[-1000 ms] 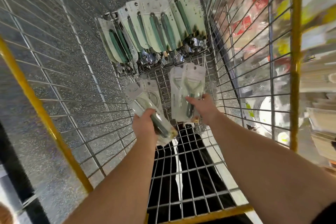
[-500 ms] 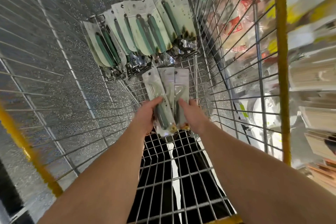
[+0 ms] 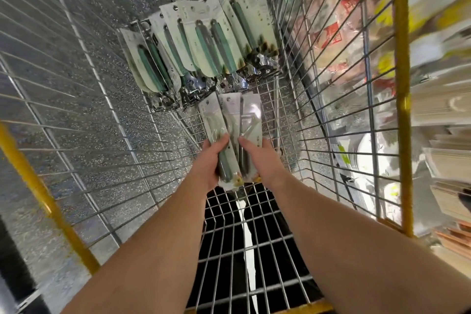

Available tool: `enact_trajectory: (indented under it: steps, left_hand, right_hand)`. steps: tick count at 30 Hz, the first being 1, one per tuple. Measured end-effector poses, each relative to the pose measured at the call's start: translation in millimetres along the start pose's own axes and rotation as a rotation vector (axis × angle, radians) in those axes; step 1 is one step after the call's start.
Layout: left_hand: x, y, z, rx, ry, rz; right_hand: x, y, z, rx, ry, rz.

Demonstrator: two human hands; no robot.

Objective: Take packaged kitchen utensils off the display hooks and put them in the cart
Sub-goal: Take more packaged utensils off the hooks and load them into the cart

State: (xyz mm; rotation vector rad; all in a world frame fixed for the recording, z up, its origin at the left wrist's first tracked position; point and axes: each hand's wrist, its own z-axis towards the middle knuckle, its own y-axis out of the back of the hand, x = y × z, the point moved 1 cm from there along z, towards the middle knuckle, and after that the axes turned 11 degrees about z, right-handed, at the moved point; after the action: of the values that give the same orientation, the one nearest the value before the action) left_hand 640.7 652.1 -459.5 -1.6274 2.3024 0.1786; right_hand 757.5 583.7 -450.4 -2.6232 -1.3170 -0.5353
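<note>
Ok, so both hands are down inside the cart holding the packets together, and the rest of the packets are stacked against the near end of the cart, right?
Not quite. The head view shows the stacked packets leaning at the far end of the cart, not the near end. The rest holds: the left hand and right hand grip the held packets together, down inside the cart.

Brought together from apart: left hand (image 3: 207, 160) and right hand (image 3: 262, 158) now pressing their utensil packs (image 3: 230, 120) side by side
</note>
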Motion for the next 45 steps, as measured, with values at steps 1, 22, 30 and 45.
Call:
enact_trajectory:
  steps: [1, 22, 30, 45]
  left_hand:
    - [0, 0, -4, 0.0, 0.012, -0.012]
    - [-82, -26, -198, 0.045, -0.239, 0.031]
    - [-111, -42, -290, 0.058, -0.411, 0.056]
    - [-57, -13, -409, 0.425, -0.485, 0.181]
  right_hand:
    - [0, -2, -4, 0.001, -0.022, 0.031]
    - [99, 9, -180, 0.299, 0.093, -0.032]
    - [144, 35, -273, 0.238, 0.316, 0.004]
    - [48, 43, -349, 0.134, 0.475, 0.277]
